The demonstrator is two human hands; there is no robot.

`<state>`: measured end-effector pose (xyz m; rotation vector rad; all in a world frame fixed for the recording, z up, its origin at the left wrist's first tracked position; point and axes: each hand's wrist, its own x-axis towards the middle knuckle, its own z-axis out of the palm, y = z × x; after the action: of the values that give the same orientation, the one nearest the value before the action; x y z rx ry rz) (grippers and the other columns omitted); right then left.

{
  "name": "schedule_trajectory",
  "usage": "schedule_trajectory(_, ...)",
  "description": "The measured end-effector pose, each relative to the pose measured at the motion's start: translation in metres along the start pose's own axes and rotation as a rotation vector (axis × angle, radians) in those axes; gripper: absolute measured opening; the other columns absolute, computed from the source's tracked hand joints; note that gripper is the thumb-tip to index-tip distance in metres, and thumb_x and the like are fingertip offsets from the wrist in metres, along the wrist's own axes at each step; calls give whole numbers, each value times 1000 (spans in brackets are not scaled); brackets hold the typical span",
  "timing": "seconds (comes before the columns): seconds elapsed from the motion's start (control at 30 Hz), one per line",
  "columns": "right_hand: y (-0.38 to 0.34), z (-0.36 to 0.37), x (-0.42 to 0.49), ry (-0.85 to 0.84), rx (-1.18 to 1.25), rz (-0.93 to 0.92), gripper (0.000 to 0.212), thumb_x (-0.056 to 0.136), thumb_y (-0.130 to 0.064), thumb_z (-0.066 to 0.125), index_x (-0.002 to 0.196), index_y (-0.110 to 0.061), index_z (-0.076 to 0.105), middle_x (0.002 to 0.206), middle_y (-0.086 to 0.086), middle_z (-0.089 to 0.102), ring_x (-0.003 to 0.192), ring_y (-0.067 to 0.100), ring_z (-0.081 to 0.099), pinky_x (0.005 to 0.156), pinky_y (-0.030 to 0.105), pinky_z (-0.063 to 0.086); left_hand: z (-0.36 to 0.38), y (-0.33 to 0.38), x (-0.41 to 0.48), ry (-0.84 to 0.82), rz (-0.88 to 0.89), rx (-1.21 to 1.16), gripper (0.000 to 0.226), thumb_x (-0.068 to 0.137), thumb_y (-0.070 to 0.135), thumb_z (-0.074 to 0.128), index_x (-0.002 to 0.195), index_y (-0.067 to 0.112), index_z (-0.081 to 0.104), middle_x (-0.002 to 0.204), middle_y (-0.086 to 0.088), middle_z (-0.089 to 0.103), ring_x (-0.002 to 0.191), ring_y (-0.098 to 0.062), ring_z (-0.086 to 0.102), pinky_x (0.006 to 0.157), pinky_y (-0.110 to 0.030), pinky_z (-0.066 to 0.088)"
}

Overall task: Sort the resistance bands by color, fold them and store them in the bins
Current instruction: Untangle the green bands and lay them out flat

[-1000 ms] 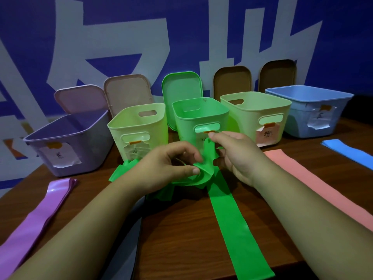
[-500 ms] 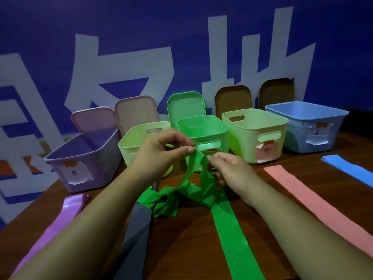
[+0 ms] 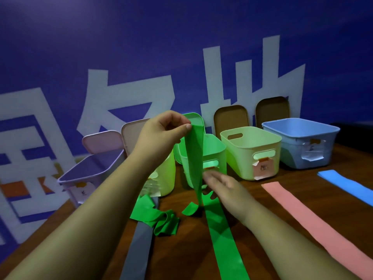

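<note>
My left hand (image 3: 161, 132) pinches the top end of a green resistance band (image 3: 194, 158) and holds it up in front of the green bin (image 3: 214, 152). The band hangs down to the table and runs on toward me as a long flat strip. My right hand (image 3: 224, 186), blurred, is lower down against the hanging band, fingers spread. A crumpled green band (image 3: 159, 217) lies on the table below my left forearm.
Along the wall stand a purple bin (image 3: 90, 170), a pale green bin (image 3: 165, 174), another pale green bin (image 3: 250, 150) and a blue bin (image 3: 302, 142), with lids leaning behind. A pink band (image 3: 314, 223), a blue band (image 3: 347, 184) and a grey band (image 3: 137, 249) lie on the table.
My left hand has lifted the end of the green band well above the bins, pulling it out straight. My right hand has slid down the band toward the table.
</note>
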<state>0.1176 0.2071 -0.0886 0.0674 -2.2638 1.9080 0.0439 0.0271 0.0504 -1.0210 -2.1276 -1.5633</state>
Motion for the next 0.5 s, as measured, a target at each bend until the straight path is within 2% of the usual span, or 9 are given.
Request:
schedule_trajectory(0.07, 3, 2, 2, -15, -57, 10, 30, 87, -69, 66, 114, -56, 61, 129, -23, 62, 130, 9, 54, 111, 36, 42, -1, 5, 4, 30, -13, 2, 6, 98, 19, 76, 103, 16, 76, 95, -4, 79, 90, -20, 75, 78, -34, 62)
schedule_trajectory(0.13, 6, 2, 3, -20, -88, -1, 38, 90, -64, 74, 125, -53, 65, 141, -17, 61, 135, 14, 53, 115, 42, 43, -2, 8, 8, 63, -21, 6, 6, 98, 21, 76, 102, 17, 77, 94, -3, 79, 94, -25, 76, 77, -37, 62)
schedule_trajectory(0.23, 3, 3, 0, -27, -75, 10, 52, 92, -52, 77, 141, -45, 59, 136, -21, 54, 128, 8, 48, 107, 35, 40, -2, 15, 12, 112, -34, 13, 6, 99, 23, 74, 102, 19, 77, 94, -2, 79, 91, -22, 76, 72, -32, 60)
schedule_trajectory(0.3, 4, 2, -1, -44, -55, 11, 53, 92, -47, 80, 140, -45, 60, 134, -21, 57, 119, 5, 53, 103, 32, 44, -2, 20, 14, 145, -45, 6, 6, 99, 25, 74, 102, 20, 76, 94, -2, 79, 89, -19, 75, 70, -27, 57)
schedule_trajectory(0.37, 1, 4, -3, -69, -36, 20, 48, 92, -42, 81, 135, -48, 62, 129, -25, 61, 106, -3, 60, 88, 22, 50, -2, 25, 16, 175, -50, 6, 6, 99, 25, 74, 101, 20, 76, 93, -1, 79, 84, -14, 73, 69, -25, 56)
schedule_trajectory(0.4, 1, 4, -4, -74, -28, 30, 49, 92, -39, 81, 137, -47, 62, 130, -25, 63, 107, -2, 62, 85, 20, 51, -2, 27, 17, 190, -52, 8, 6, 99, 25, 74, 101, 19, 76, 93, -1, 78, 81, -11, 71, 68, -24, 56)
schedule_trajectory(0.47, 3, 5, -3, -66, -22, 48, 51, 93, -34, 82, 139, -45, 64, 133, -23, 68, 115, 2, 66, 95, 28, 53, -3, 31, 19, 221, -53, 11, 7, 100, 24, 73, 101, 18, 76, 92, -3, 77, 77, -8, 68, 67, -24, 57)
schedule_trajectory(0.5, 4, 5, -2, -71, -32, 56, 46, 94, -32, 81, 136, -45, 67, 128, -23, 72, 115, 1, 67, 98, 31, 52, -3, 32, 20, 240, -53, 12, 7, 100, 24, 72, 101, 18, 75, 92, -3, 77, 76, -7, 66, 68, -24, 57)
